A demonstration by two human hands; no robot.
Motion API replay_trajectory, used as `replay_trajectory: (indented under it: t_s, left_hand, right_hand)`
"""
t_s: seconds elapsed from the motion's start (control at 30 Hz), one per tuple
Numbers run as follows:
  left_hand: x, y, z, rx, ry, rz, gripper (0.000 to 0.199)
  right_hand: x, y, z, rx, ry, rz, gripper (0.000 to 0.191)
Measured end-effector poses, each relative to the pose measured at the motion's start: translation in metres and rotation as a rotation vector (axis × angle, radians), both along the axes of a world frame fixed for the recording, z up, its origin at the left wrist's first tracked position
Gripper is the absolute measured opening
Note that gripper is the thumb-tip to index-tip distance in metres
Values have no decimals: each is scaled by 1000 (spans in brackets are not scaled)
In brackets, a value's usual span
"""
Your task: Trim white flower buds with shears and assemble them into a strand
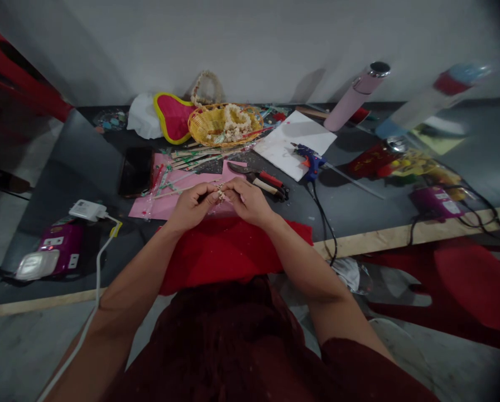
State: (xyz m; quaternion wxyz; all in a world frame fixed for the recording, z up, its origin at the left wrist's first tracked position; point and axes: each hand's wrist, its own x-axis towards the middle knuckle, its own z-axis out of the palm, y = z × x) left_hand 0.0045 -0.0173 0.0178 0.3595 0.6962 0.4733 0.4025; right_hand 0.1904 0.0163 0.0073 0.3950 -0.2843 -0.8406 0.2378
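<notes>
Between the fingertips of both hands is a small cream-coloured beaded piece (pixel 220 193), largely covered by the fingers. My left hand (pixel 193 205) pinches its left side and my right hand (pixel 248 200) its right side, just above the table's front. Beneath them lie pink sheets (pixel 174 187) and a red cloth (pixel 233 245) that hangs over the edge. Pliers with red-and-white handles (pixel 263 181) lie right beside my right hand. Thin sticks with green ends (pixel 200 156) are scattered beyond the hands.
Behind the hands stands a yellow wicker basket (pixel 200 131) with cream bead strings. A blue glue gun (pixel 312 162) rests by a white sheet (pixel 283 145). A black phone (pixel 136 172) and purple power strip (pixel 66 248) are left; a pink flask (pixel 354 97) and red can (pixel 371 159) stand right.
</notes>
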Motion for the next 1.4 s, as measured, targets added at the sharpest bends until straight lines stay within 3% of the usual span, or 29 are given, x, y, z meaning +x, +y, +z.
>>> replay_trajectory:
  t_s: [0.27, 0.5, 0.73, 1.0, 1.4]
  left_hand:
    - [1, 1, -6, 68, 152, 12, 27]
    - [3, -3, -13, 147, 265, 161, 26]
    - [2, -4, -10, 224, 331, 238, 19]
    - [1, -5, -9, 229, 263, 253, 19]
    - [2, -4, -13, 188, 170, 254, 15]
  right_hand:
    - [-2, -2, -1, -38, -4, -27, 12]
    - [-4, -1, -2, -179, 57, -75, 17]
    - [-10, -5, 0, -310, 102, -61, 22]
    - [-9, -1, -4, -523, 227, 128, 29]
    - [-9, -1, 0, -490, 229, 81, 26]
